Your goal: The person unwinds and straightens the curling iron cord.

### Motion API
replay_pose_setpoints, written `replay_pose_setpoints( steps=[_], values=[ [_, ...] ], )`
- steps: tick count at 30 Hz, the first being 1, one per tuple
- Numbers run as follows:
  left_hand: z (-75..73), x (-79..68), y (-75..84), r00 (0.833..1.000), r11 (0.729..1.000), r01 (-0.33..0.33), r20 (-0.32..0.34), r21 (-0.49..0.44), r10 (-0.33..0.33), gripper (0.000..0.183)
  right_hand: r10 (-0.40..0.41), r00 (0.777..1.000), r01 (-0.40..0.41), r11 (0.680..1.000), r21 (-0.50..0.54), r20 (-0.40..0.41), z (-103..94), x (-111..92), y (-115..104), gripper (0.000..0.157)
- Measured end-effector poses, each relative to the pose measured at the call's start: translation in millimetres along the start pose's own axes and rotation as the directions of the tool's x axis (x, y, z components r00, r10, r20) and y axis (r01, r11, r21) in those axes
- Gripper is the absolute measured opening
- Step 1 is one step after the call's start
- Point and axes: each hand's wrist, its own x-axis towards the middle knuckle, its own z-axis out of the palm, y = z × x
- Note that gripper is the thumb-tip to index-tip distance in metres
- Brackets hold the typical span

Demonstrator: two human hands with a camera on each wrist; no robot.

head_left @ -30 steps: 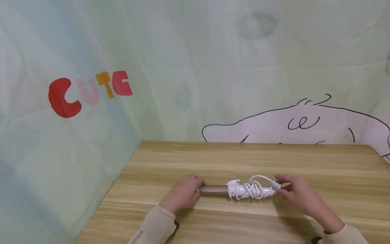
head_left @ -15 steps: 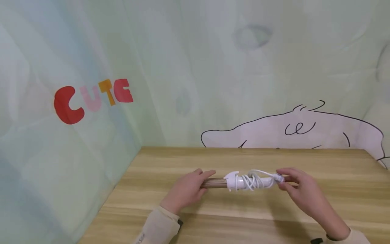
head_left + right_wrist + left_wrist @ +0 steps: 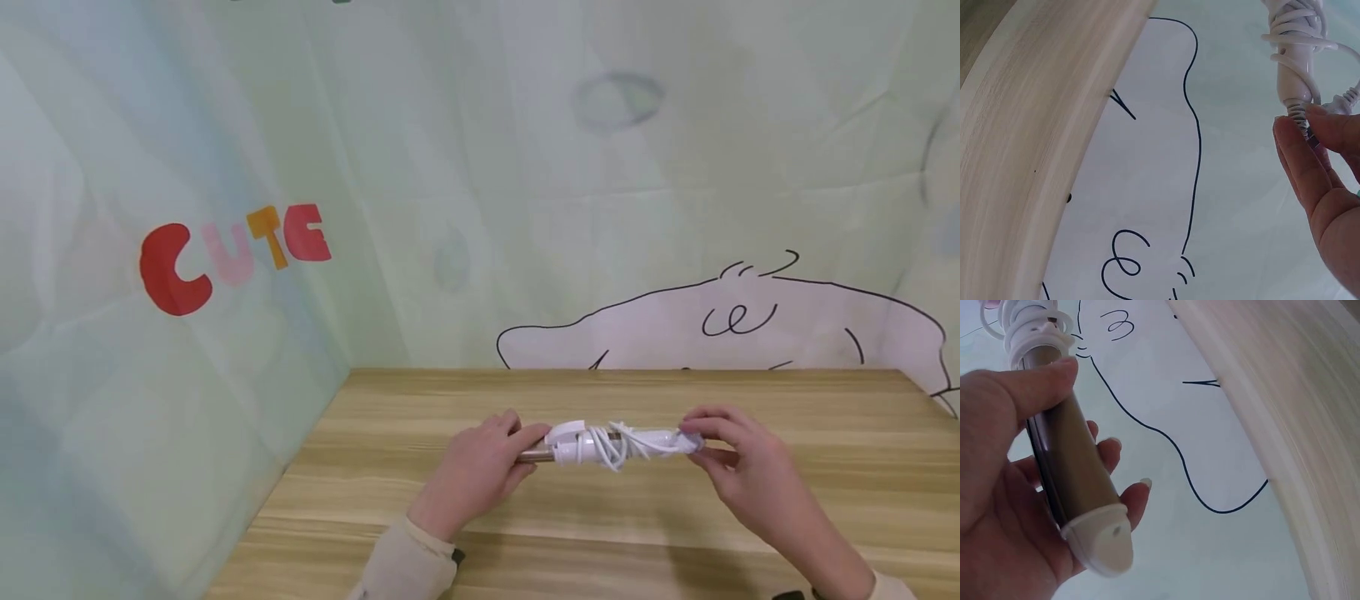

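Note:
A curling iron (image 3: 570, 452) with a white handle and a bronze barrel (image 3: 1075, 462) is held level above the table by both hands. My left hand (image 3: 474, 468) grips the barrel, thumb along it near the clamp end; the white tip (image 3: 1105, 547) shows past the palm in the left wrist view. White cord (image 3: 613, 450) is wound in several loops around the handle. My right hand (image 3: 765, 479) pinches the handle's far end, where the ribbed cord sleeve (image 3: 1297, 112) comes out, with the plug (image 3: 1340, 105) beside the thumb.
The wood-grain table (image 3: 600, 533) lies beneath both hands. Behind it hangs a pale green cloth (image 3: 450, 167) with a line-drawn animal; coloured letters (image 3: 176, 271) mark the left side.
The curling iron has been raised off the table and rolled slightly. My left hand has slid along the barrel toward the handle, covering more of it. The right hand keeps its pinch.

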Motion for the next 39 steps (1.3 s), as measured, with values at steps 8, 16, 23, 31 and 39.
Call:
replay_pose_setpoints(
  steps=[8, 16, 23, 31, 39],
  values=[
    [1.3, 1.0, 5.3, 0.999, 0.999, 0.032, 0.037, 0.043, -0.033, 0.033, -0.268, 0.963, 0.267, 0.96, -0.084, -0.008, 7.7, -3.0, 5.2, 0.016],
    [7.5, -4.6, 8.5, 0.998, 1.0, 0.008, 0.067, 0.021, -0.01, 0.033, -0.34, 0.94, 0.341, 0.938, -0.061, 0.029, 14.9, -8.8, 1.0, 0.05],
    [7.7, -1.0, 9.2, 0.998, 1.0, 0.022, 0.064, 0.002, -0.022, 0.036, -0.436, 0.9, 0.432, 0.897, -0.09, -0.022, 21.1, -8.0, -2.8, 0.051],
    [7.8, 2.9, 5.5, 0.993, 0.992, 0.106, 0.046, 0.068, -0.109, 0.043, -0.468, 0.884, 0.466, 0.879, -0.104, -0.001, 31.4, -10.7, -18.6, 0.049],
    [9.2, -0.5, 16.6, 0.99, 0.988, 0.057, 0.122, 0.143, -0.075, 0.029, -0.517, 0.855, 0.518, 0.853, -0.056, 0.033, 17.6, -9.3, -21.9, 0.047]
  ],
)
